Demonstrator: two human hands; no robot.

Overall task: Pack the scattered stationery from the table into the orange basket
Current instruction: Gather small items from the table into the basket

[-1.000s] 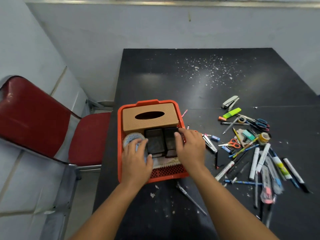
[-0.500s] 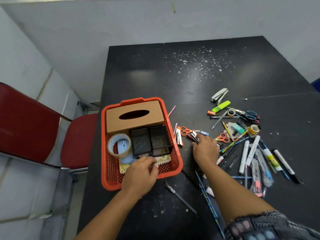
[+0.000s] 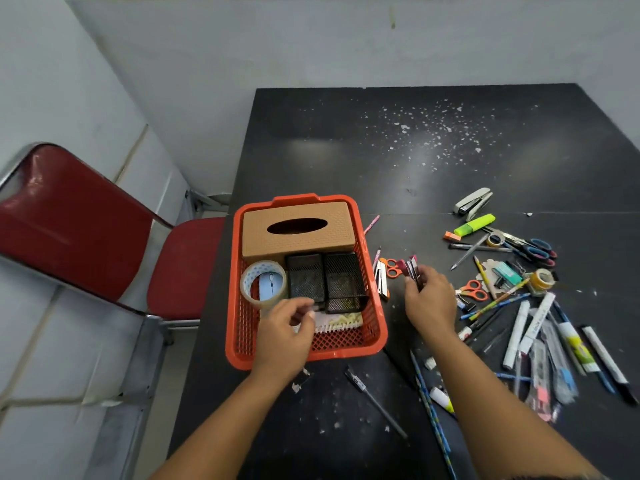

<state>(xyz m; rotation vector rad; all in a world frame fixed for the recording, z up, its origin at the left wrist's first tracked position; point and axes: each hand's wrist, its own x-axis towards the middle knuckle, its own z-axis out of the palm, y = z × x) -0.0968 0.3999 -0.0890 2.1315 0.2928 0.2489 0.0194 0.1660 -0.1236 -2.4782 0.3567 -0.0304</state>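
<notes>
The right hand [image 3: 427, 301] has its fingers [image 3: 417, 277] pinched on a small bundle of dark pens [image 3: 412, 268] just right of the orange basket [image 3: 375, 327]. The left hand [image 3: 282, 336] hovers over the basket's near end, fingers loosely curled, empty. More stationery [image 3: 519, 306] litters the desk [image 3: 415, 161] at right.

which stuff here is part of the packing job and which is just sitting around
Job:
orange basket
right hand gripping small dark items
orange scissors
green highlighter
stapler
white markers
left hand over the basket

Lying about:
red chair
white flecks on the table
</notes>
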